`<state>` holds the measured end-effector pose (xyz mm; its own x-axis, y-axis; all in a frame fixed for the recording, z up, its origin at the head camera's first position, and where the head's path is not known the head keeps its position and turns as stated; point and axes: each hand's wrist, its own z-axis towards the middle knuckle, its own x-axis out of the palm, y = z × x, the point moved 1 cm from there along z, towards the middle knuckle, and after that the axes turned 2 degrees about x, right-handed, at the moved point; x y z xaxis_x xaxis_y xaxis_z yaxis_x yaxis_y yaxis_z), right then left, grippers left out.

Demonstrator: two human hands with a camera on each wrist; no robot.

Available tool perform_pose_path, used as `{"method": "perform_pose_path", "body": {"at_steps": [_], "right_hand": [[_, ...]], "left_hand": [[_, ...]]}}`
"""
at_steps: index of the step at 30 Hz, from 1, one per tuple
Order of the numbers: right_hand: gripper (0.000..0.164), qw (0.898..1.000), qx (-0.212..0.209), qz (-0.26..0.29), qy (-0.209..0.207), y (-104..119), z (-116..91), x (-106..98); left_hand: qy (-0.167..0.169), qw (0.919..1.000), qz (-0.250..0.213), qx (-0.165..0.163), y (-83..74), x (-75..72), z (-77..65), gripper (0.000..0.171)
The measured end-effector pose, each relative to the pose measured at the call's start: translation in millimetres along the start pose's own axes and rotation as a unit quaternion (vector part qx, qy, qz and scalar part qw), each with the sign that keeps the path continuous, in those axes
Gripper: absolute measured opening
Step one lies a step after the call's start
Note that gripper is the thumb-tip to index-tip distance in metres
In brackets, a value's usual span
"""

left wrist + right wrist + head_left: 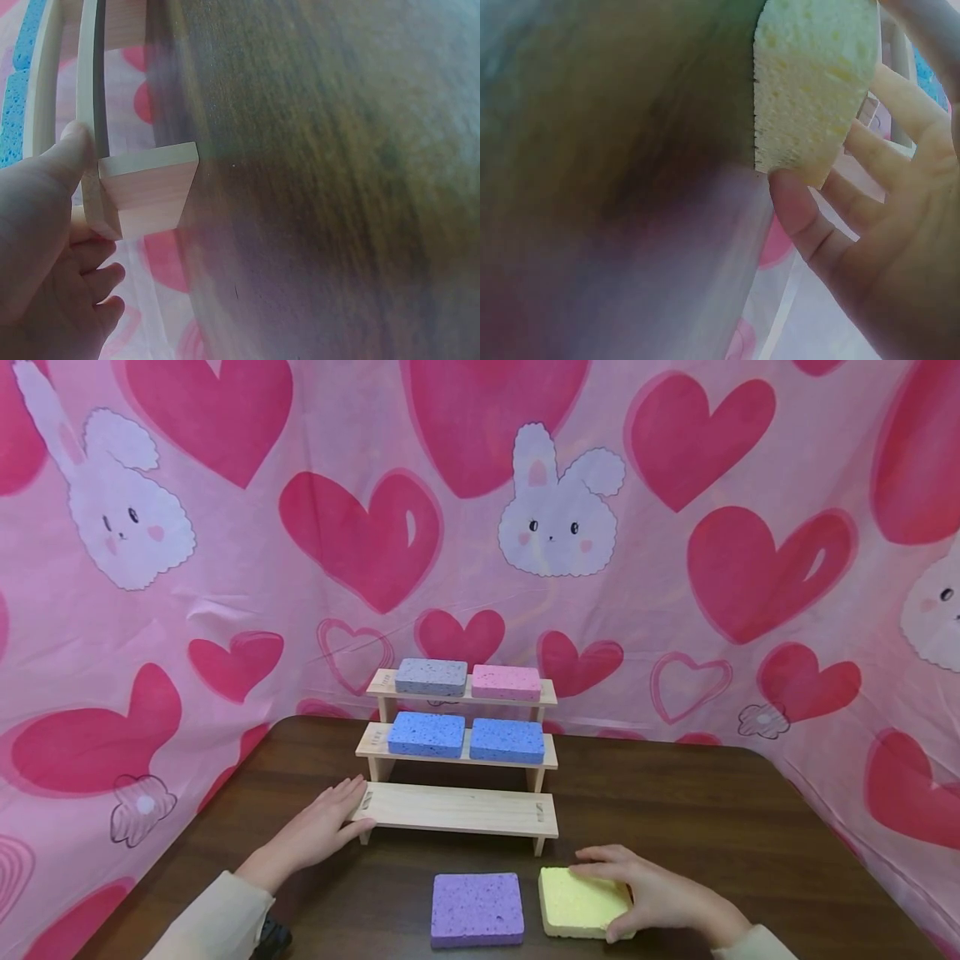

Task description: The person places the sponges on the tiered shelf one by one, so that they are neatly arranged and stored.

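My left hand point(318, 828) holds the left end of the lowest step of a three-step wooden stand point(457, 808). In the left wrist view its thumb point(71, 146) lies along the board's edge, with the fingers on the far side. At the front right, my right hand point(660, 893) grips a yellow sponge point(577, 902) lying flat on the table. The thumb point(791, 199) is at one corner of it in the right wrist view, and the fingers reach around its far side. A purple sponge point(476, 910) lies just left of the yellow one.
On the middle step sit two blue sponges point(426, 733) side by side. The top step bears a grey-blue sponge point(431, 677) and a pink sponge point(506, 682). A dark wooden table point(675, 802) carries everything, with a pink heart-and-rabbit cloth point(465, 552) behind it.
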<state>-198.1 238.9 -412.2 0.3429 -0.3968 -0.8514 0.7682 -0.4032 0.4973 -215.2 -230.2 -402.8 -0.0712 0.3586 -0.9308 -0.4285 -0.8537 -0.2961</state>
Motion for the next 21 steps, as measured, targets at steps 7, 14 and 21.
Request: {"method": "perform_pose_path", "body": {"at_steps": [7, 14, 21], "right_hand": [[0.065, 1.000, -0.017, 0.003, -0.004, 0.3, -2.0, 1.5], [0.054, 1.000, -0.012, 0.009, -0.001, 1.1, -2.0, 1.8], [0.050, 1.000, -0.013, 0.010, -0.002, 2.0, -1.7, 1.4]], "left_hand": [[0.004, 1.0000, 0.000, -0.004, -1.1, -0.9, -0.4, 0.069], [0.006, 1.0000, -0.001, -0.005, -0.8, -0.8, -0.9, 0.069], [0.009, 0.9999, -0.001, -0.007, -1.3, -0.5, -0.4, 0.070]]}}
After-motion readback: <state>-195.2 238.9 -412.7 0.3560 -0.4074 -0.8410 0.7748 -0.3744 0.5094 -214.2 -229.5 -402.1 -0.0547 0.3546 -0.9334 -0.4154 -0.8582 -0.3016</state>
